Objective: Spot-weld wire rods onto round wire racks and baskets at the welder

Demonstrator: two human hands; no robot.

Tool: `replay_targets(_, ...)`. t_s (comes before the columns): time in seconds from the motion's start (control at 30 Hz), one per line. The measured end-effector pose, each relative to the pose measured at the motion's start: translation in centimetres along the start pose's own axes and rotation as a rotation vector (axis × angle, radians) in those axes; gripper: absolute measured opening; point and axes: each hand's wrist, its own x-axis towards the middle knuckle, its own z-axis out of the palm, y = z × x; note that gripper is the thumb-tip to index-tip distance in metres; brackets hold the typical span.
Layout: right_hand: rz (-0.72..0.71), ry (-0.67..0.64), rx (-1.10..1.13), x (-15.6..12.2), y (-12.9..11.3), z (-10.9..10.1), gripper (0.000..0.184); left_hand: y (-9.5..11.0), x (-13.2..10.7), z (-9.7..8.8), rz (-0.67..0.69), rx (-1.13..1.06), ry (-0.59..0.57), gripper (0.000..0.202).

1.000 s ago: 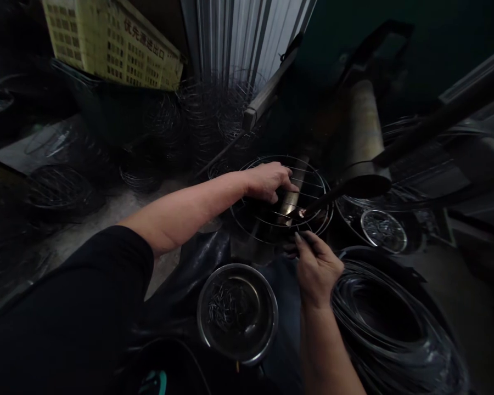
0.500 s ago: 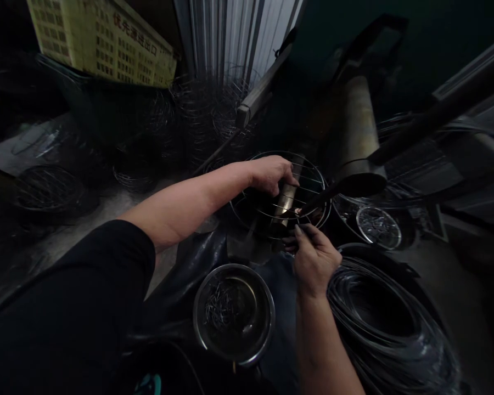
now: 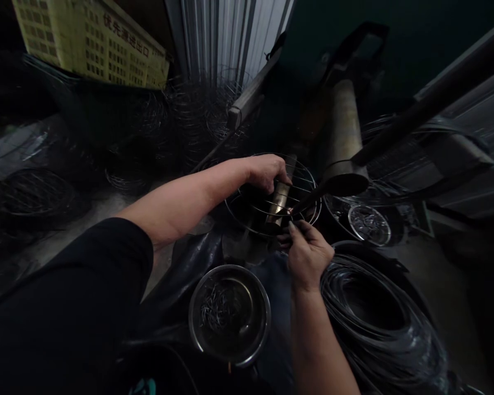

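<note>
A round wire rack point(image 3: 302, 178) with parallel bars lies level over a brass-coloured bar point(image 3: 279, 203). My left hand point(image 3: 267, 173) reaches across from the left, its fingers curled on the rack's bars. At the rack's near rim, my right hand point(image 3: 308, 249) pinches what looks like a short thin piece of wire, mostly hidden by the fingers. Just above those fingertips is the tip of a dark metal rod point(image 3: 308, 200), touching or very near the rim. Below, between the arms, stands a steel bowl point(image 3: 265, 323) with short bent wires point(image 3: 214, 307) inside.
A thick cylindrical machine arm point(image 3: 346, 123) rises behind the rack. To the right lies a large wire coil point(image 3: 379, 351), with a round container of metal pieces point(image 3: 369, 225) beyond it. Stacked wire frames point(image 3: 185, 120) and a yellow crate point(image 3: 119, 46) stand at the back left.
The whole view has shifted slightly, so everything sits a little further left. Both hands keep nearly the same place and grip at the rack.
</note>
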Motion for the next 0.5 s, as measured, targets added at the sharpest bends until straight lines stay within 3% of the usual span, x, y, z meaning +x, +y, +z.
replay_targets(0.5,0.071,-0.008,0.097,0.62,0.51,0.22,0.029,-0.62,0.83,0.46,0.035,0.003,-0.037,0.066)
